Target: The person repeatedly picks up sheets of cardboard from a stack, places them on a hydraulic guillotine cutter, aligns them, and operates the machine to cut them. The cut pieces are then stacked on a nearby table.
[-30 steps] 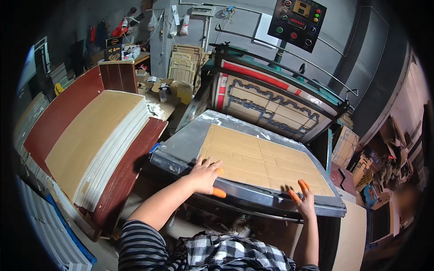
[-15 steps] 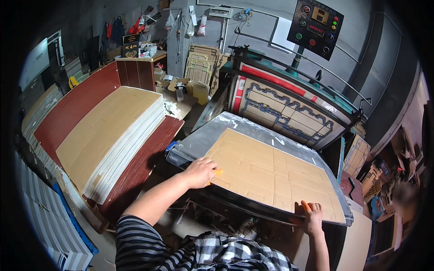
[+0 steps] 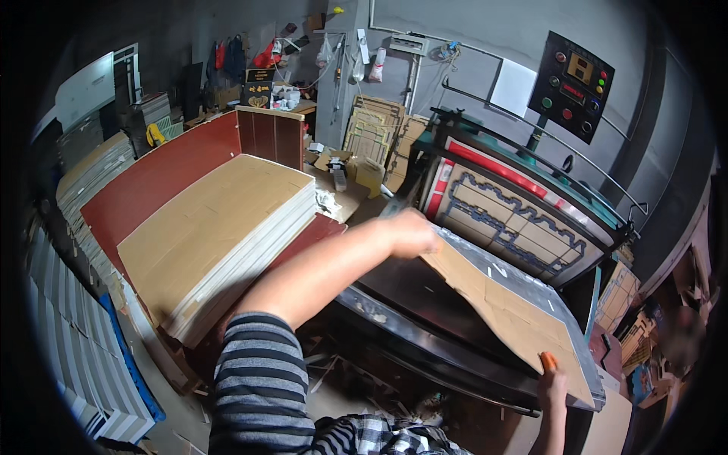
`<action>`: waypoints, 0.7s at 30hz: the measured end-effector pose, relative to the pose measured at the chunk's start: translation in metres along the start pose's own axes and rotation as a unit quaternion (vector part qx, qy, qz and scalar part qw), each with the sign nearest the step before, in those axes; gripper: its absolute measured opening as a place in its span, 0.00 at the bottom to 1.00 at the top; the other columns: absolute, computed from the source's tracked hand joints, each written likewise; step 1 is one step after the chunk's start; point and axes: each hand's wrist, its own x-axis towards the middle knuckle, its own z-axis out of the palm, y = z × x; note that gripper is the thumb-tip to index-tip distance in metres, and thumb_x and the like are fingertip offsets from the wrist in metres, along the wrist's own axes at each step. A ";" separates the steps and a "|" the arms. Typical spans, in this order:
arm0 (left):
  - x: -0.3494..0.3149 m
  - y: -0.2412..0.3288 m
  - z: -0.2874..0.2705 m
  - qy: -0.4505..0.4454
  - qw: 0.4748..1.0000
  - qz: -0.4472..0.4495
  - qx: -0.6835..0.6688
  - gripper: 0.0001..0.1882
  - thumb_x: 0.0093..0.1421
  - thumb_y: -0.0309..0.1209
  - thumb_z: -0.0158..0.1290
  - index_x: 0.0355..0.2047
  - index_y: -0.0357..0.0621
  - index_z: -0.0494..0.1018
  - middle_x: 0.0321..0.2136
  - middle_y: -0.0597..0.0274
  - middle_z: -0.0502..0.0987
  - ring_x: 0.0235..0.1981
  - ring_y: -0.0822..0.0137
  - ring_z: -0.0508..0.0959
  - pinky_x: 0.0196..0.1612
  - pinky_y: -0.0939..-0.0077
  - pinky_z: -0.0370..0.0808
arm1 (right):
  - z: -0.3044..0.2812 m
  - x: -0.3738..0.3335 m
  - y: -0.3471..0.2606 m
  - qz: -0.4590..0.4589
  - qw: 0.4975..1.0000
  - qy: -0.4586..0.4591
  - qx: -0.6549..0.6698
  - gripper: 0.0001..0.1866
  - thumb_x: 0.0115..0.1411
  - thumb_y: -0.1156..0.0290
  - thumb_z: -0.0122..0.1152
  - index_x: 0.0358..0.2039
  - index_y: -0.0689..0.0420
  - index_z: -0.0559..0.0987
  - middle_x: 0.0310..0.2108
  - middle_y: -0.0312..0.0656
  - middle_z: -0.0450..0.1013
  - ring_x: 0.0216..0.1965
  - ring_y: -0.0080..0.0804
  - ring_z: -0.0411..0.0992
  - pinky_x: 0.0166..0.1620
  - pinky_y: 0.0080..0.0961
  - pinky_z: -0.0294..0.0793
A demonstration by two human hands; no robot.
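A creased brown cardboard sheet (image 3: pixel 523 322) is lifted and bowed over the metal bed (image 3: pixel 402 292) of a press. My left hand (image 3: pixel 413 233) is closed at the sheet's far left corner, its arm stretched across the bed's left side; the fingertips are partly hidden. Lower right, my right hand (image 3: pixel 554 379) grips the sheet's near edge, with an orange cover on a finger. Behind the sheet stands the tilted upper plate of the press, carrying a cutting die board (image 3: pixel 516 220) with dark, jagged strips.
To the left, a tall stack of cardboard sheets (image 3: pixel 220 227) sits against red-brown panels (image 3: pixel 171 178). Grey-striped stacked sheets (image 3: pixel 80 341) stand at the far left. A control panel (image 3: pixel 572 87) hangs above the press at upper right. Scraps lie on the floor below the bed.
The sheet lay flat on the bed; its left side is now raised and swung away. My left hand has moved from the near left edge to the far left corner.
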 end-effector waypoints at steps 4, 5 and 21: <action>-0.045 -0.017 -0.123 0.047 0.992 -0.115 0.018 0.14 0.58 0.33 0.50 0.42 0.64 0.80 0.37 0.56 0.80 0.38 0.55 0.80 0.42 0.64 0.74 | -0.026 0.067 -0.064 -0.014 0.992 0.056 0.109 0.18 0.53 0.82 0.57 0.47 0.59 0.77 0.44 0.51 0.75 0.45 0.48 0.75 0.49 0.34 0.73; -0.069 -0.028 -0.150 0.032 0.987 -0.156 0.001 0.17 0.56 0.28 0.50 0.43 0.62 0.80 0.38 0.56 0.80 0.38 0.57 0.79 0.42 0.66 0.74 | -0.027 0.087 -0.085 -0.035 0.985 0.073 0.150 0.18 0.54 0.82 0.56 0.46 0.59 0.78 0.43 0.51 0.76 0.44 0.47 0.75 0.49 0.32 0.73; -0.646 0.020 0.061 0.331 0.685 -0.581 0.288 0.24 0.51 0.19 0.46 0.51 0.39 0.71 0.51 0.47 0.73 0.55 0.47 0.71 0.60 0.51 0.63 | 0.153 0.246 -0.628 -0.523 0.793 0.193 0.246 0.23 0.56 0.71 0.48 0.54 0.52 0.73 0.55 0.45 0.69 0.57 0.44 0.65 0.61 0.41 0.59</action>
